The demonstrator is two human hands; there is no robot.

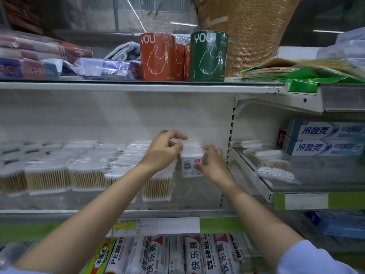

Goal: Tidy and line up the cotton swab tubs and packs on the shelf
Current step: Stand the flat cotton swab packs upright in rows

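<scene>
You're reaching into the middle shelf with both arms, and your hands are meeting close together at a labelled tub of cotton swabs standing at the right end of the row. Your right hand is gripping the tub, fingers curled round its right side and over its clear lid. Your left hand is sitting just beside the tub's upper left edge, fingers curled and fingertips bunched near the lid; whether it's actually pinching the plastic wrapping there, I cannot tell. To the left of the tub, clear swab packs are running across the shelf in a long row, wooden sticks showing through, with one pack hanging lower and further forward than its neighbours, right under your left wrist. Behind them more round lids are stacking toward the back wall. On the upper shelf, an orange roll and a green roll are standing upright side by side. Off to the right, toothpaste boxes are lying stacked on the neighbouring glass shelf, with loose swab bags in front of them.
</scene>
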